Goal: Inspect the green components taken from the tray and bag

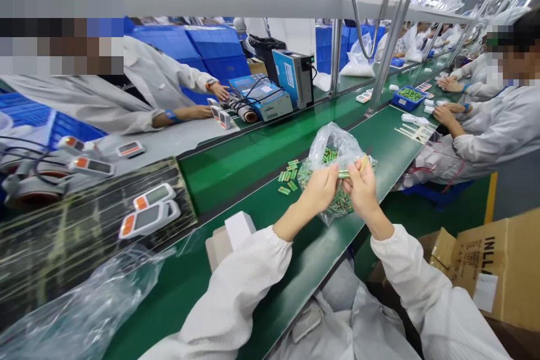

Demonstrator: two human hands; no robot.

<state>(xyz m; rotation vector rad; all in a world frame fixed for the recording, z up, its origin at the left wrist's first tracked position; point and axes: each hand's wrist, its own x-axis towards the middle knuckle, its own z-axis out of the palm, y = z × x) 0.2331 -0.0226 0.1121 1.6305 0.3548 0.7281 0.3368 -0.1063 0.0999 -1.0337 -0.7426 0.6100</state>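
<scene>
A clear plastic bag (332,138) full of small green batteries (330,156) stands with its mouth gathered on the green bench. Above the bag, my left hand (323,188) and my right hand (363,185) meet, fingers closed. Between their fingertips is a short row of green batteries (343,174), pinched from both sides. Something yellowish shows at my right fingertips; I cannot make out whether it is a finger cover. Several loose green batteries (288,175) lie on the bench to the left of the bag.
An open white box (239,229) lies left of my forearm. White-and-orange handheld devices (145,219) rest on a dark board (97,208). Plastic film (97,304) covers the near left. Co-workers sit across and to the right, near a blue bin (407,102). A cardboard carton (498,264) stands right.
</scene>
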